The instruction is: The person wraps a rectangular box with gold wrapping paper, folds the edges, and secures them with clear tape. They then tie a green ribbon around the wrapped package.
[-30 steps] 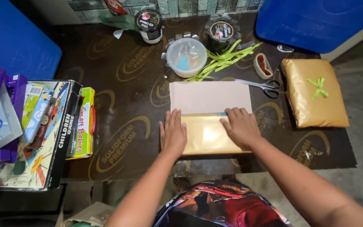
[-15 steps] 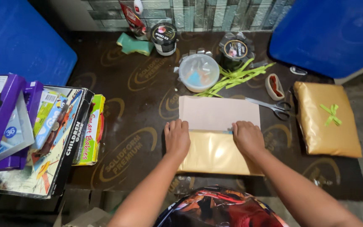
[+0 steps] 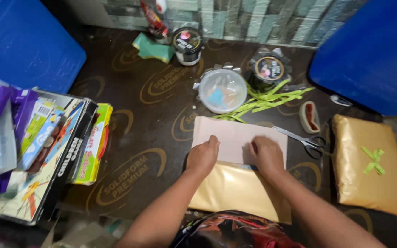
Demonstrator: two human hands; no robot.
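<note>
Gold wrapping paper (image 3: 240,190) lies on the dark table (image 3: 152,115) w/ its pale underside flap folded over. Left hand (image 3: 203,156) & right hand (image 3: 266,155) press flat on the flap edge, fingers curled down, no grip on anything. Scissors (image 3: 302,138) sit just right of the flap; a wrapped gold parcel (image 3: 366,165) further right; a clear lidded tub (image 3: 222,90) behind.

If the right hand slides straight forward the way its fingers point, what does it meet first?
The right hand points up the pale paper flap. Past the flap's far edge, the green paper strips probably come first; the scissors lie just to its right.
</note>
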